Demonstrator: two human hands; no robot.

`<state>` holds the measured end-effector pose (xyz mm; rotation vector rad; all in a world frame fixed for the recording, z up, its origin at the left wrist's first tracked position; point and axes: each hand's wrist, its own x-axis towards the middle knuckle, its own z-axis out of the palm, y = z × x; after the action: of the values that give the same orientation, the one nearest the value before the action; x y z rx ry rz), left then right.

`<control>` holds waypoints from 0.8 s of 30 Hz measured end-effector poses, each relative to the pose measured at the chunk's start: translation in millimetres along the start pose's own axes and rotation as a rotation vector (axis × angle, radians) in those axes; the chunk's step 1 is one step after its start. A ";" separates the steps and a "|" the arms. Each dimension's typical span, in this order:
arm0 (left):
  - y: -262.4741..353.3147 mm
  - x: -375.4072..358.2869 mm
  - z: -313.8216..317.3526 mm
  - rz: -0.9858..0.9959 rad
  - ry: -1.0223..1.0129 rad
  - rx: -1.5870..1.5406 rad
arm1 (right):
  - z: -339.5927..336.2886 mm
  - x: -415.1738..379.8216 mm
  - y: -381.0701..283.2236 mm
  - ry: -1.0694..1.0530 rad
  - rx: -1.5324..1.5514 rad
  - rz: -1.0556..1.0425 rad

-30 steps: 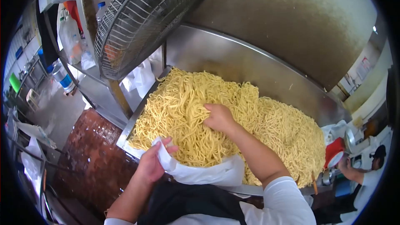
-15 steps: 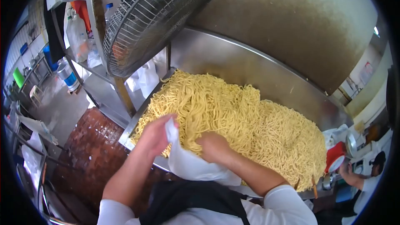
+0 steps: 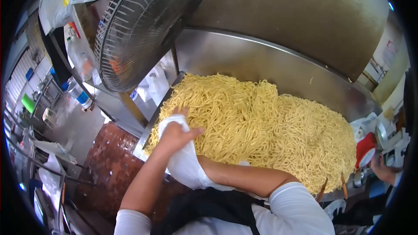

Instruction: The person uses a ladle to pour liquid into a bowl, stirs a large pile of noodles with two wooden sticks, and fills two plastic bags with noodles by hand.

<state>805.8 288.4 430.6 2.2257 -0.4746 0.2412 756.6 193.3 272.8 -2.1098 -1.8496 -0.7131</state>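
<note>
A broad heap of yellow noodles fills the metal tray. At its left front, a white bag, thin and plastic-looking, is drawn over my right forearm and covers most of that hand. Fingertips that seem to be of my right hand poke out past the far edge of the bag, close to the noodles. My left hand lies over the bag from the left, its fingers curled on it and its thumb stretched out to the right. Most of my right hand's shape is hidden.
A large caged fan stands at the upper left, close to the tray's metal back wall. Two wooden sticks rest at the front right of the noodles. Beyond, another person's hand is near a red container.
My right hand has left the noodles and moved left into the bag. The bag now lies around that forearm, and my left hand has shifted onto it. The view has turned slightly.
</note>
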 end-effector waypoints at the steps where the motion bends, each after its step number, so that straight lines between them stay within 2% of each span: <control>1: 1.4 6.6 10.5 -0.125 -0.142 0.072 | -32.8 -7.2 4.1 -0.206 0.206 -0.026; 2: 0.4 15.1 20.7 -0.244 -0.282 0.143 | -60.3 13.5 5.3 -0.211 0.204 -0.040; 4: -6.8 31.4 32.5 -0.246 -0.225 0.214 | -103.8 47.8 8.4 -0.354 1.046 0.362; 5: -5.1 43.3 31.2 -0.323 -0.275 0.156 | -109.0 43.7 15.1 -0.359 1.042 0.363; 6: -3.5 48.9 31.3 -0.403 -0.326 0.097 | -116.9 33.8 18.7 -0.377 1.183 0.465; 7: -2.8 47.1 30.0 -0.397 -0.228 0.010 | -125.8 20.4 20.8 -0.391 1.324 0.567; 8: -1.7 43.8 26.9 -0.394 -0.226 0.012 | -137.1 6.3 25.3 -0.398 1.460 0.670; 10: 5.9 41.2 17.0 -0.446 -0.007 -0.466 | -163.1 -18.2 45.0 -0.391 1.720 0.877; 11: 21.6 41.9 4.6 -0.439 -0.014 -0.460 | -205.9 -9.1 61.2 -0.540 1.421 0.705; 12: 45.3 38.4 -14.5 -0.371 -0.086 -0.773 | -258.5 3.9 77.7 -0.671 1.118 0.535; 13: 65.5 33.4 -30.4 -0.300 -0.150 -1.089 | -290.2 -4.8 88.5 -0.511 1.055 0.662; 14: 81.7 29.1 -40.6 -0.306 -0.140 -1.096 | -311.8 -11.0 98.2 -0.359 0.985 0.778; 16: 109.1 23.7 -52.2 -0.249 -0.231 -1.110 | -327.5 -5.8 112.7 0.014 0.391 0.794; 17: 116.3 21.7 -51.9 -0.209 -0.274 -1.124 | -311.8 -6.2 119.9 0.019 0.389 0.793; 19: 131.9 17.1 -49.2 -0.187 -0.337 -1.122 | -248.3 -6.5 150.2 0.056 0.765 0.534; 21: 137.9 14.5 -45.7 -0.117 -0.446 -1.118 | -202.9 -16.7 152.1 0.027 0.700 0.890; 22: 133.2 11.6 -44.7 -0.113 -0.452 -1.114 | -188.2 -22.3 160.8 0.035 0.695 0.892; 24: 119.8 2.2 -42.6 -0.158 -0.533 -0.932 | -170.0 -31.9 171.2 0.865 1.129 1.440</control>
<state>757.6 250.3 542.1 1.3627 -0.5396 -0.5718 887.9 54.6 423.8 -1.3356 0.0630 -0.0379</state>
